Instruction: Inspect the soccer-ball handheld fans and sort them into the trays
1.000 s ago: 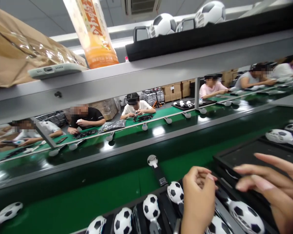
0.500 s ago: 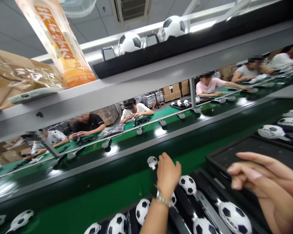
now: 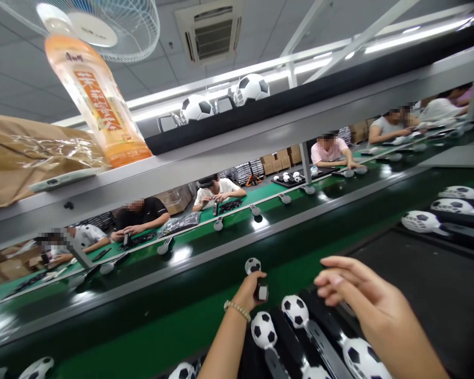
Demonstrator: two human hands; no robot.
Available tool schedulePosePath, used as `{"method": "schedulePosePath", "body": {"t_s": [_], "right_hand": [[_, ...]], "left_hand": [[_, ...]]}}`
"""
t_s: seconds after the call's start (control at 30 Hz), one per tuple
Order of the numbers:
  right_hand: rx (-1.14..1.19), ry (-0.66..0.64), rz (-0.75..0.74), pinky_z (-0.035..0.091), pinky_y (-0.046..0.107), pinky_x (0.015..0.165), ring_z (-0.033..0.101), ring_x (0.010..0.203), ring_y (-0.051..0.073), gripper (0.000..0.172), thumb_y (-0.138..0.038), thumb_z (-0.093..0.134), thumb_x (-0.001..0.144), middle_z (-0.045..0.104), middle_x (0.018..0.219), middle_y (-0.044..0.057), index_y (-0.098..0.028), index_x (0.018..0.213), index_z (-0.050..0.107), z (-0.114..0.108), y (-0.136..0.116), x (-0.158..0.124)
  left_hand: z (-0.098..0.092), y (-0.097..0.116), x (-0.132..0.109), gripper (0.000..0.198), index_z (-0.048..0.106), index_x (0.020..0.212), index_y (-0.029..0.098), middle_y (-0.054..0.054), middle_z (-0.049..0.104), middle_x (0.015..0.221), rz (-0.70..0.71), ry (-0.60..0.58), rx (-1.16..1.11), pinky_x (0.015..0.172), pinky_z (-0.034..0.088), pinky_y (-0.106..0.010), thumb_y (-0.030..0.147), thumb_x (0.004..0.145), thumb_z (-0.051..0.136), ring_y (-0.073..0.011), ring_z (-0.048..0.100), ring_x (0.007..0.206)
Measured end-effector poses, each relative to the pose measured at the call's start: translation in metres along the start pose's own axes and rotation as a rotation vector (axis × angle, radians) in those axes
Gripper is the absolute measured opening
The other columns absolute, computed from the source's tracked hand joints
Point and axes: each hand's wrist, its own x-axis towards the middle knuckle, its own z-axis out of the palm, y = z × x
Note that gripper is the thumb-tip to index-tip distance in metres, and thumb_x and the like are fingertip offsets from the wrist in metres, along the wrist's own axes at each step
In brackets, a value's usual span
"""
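My left hand (image 3: 249, 290), with a beaded bracelet at the wrist, is wrapped round the dark handle of a handheld device with a football-patterned head (image 3: 253, 265). The round black-and-white head points away from me, and the handle's pale end shows beside my thumb. My right hand (image 3: 363, 297) hovers to the right with nothing in it, fingers loosely bent and apart from the thumb. Below my hands lie several more football-headed devices (image 3: 264, 330) with dark handles, in a black tray. My right hand is above some of them without clearly touching any.
A dark tray (image 3: 430, 284) stands at the right, with football-headed devices (image 3: 421, 221) along its far edge. Beyond runs a green conveyor (image 3: 150, 266) carrying spaced devices. Co-workers sit opposite. A shelf (image 3: 221, 142) overhead bears a drink bottle (image 3: 98, 100), a phone (image 3: 63, 180) and footballs.
My left hand has turned, so the handle's end now shows. My right hand has moved left, closer to the left one. The view has tilted upward.
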Motion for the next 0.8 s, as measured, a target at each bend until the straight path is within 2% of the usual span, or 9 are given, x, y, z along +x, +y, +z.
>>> {"method": "schedulePosePath", "body": {"t_s": [0.1,0.17,0.27,0.33,0.4,0.47,0.57,0.67,0.8], "right_hand": [[0.016,-0.005,0.095,0.052,0.036,0.087,0.061,0.104,0.026,0.051,-0.058,0.067,0.071,0.067,0.106,0.01,-0.02,0.105,0.061,0.015,0.013,0.01],[0.124,0.032,0.179,0.046,0.038,0.097,0.056,0.114,0.026,0.055,-0.055,0.07,0.069,0.065,0.115,0.009,-0.022,0.111,0.059,0.023,0.02,0.012],[0.432,-0.075,0.405,0.049,0.036,0.091,0.058,0.111,0.025,0.056,-0.053,0.071,0.069,0.067,0.112,0.008,-0.021,0.114,0.06,0.027,0.02,0.011],[0.651,-0.164,0.505,0.051,0.033,0.084,0.063,0.098,0.023,0.048,-0.05,0.07,0.071,0.069,0.103,0.008,-0.019,0.107,0.064,0.025,0.015,0.009],[0.789,-0.236,0.53,0.052,0.031,0.077,0.064,0.079,0.018,0.036,-0.044,0.066,0.074,0.07,0.087,0.007,-0.015,0.095,0.067,0.02,0.01,0.009],[0.862,-0.366,0.563,0.051,0.03,0.07,0.059,0.063,0.015,0.027,-0.038,0.062,0.077,0.064,0.07,0.004,-0.013,0.086,0.065,0.015,0.007,0.014],[0.972,-0.489,0.652,0.048,0.029,0.067,0.053,0.056,0.012,0.021,-0.036,0.057,0.079,0.056,0.062,-0.001,-0.015,0.082,0.06,0.011,0.012,0.023],[1.04,-0.444,0.692,0.047,0.027,0.067,0.053,0.058,0.01,0.022,-0.038,0.057,0.079,0.055,0.066,-0.001,-0.016,0.081,0.057,0.015,0.023,0.025],[1.07,-0.336,0.66,0.049,0.029,0.066,0.056,0.063,0.013,0.023,-0.04,0.056,0.08,0.057,0.068,0.0,-0.018,0.076,0.057,0.027,0.031,0.016]], "left_hand": [[0.016,0.027,-0.04,0.02,0.054,0.09,0.013,0.003,0.053,0.065,0.107,-0.051,-0.114,0.056,0.05,-0.026,0.032,0.086,0.054,-0.0096,0.055,0.055],[0.024,0.038,-0.077,0.025,0.055,0.094,0.013,-0.001,0.058,0.071,0.232,-0.08,-0.16,0.061,0.051,-0.027,0.031,0.079,0.063,-0.0128,0.059,0.063],[0.036,0.034,-0.128,0.048,0.056,0.108,0.016,-0.007,0.065,0.098,0.454,-0.137,-0.139,0.083,0.049,-0.029,0.025,0.064,0.074,-0.0212,0.062,0.093],[0.044,0.02,-0.146,0.063,0.054,0.117,0.018,-0.01,0.063,0.111,0.486,-0.179,-0.094,0.091,0.047,-0.033,0.026,0.059,0.076,-0.0274,0.058,0.106],[0.053,0.005,-0.15,0.063,0.054,0.121,0.02,-0.011,0.061,0.115,0.443,-0.211,-0.072,0.093,0.047,-0.035,0.032,0.062,0.074,-0.0304,0.055,0.114],[0.061,-0.004,-0.144,0.058,0.054,0.122,0.021,-0.012,0.06,0.118,0.409,-0.232,-0.072,0.095,0.046,-0.034,0.037,0.069,0.07,-0.0301,0.05,0.121],[0.066,-0.005,-0.13,0.058,0.052,0.124,0.021,-0.012,0.057,0.123,0.439,-0.249,-0.096,0.101,0.042,-0.033,0.042,0.072,0.067,-0.029,0.046,0.126],[0.063,0.002,-0.12,0.053,0.056,0.119,0.022,-0.012,0.058,0.124,0.494,-0.238,-0.148,0.104,0.041,-0.036,0.047,0.073,0.065,-0.03,0.046,0.127],[0.053,0.003,-0.115,0.035,0.065,0.101,0.026,-0.008,0.065,0.116,0.488,-0.239,-0.191,0.105,0.042,-0.038,0.044,0.071,0.068,-0.0305,0.043,0.13]]}}
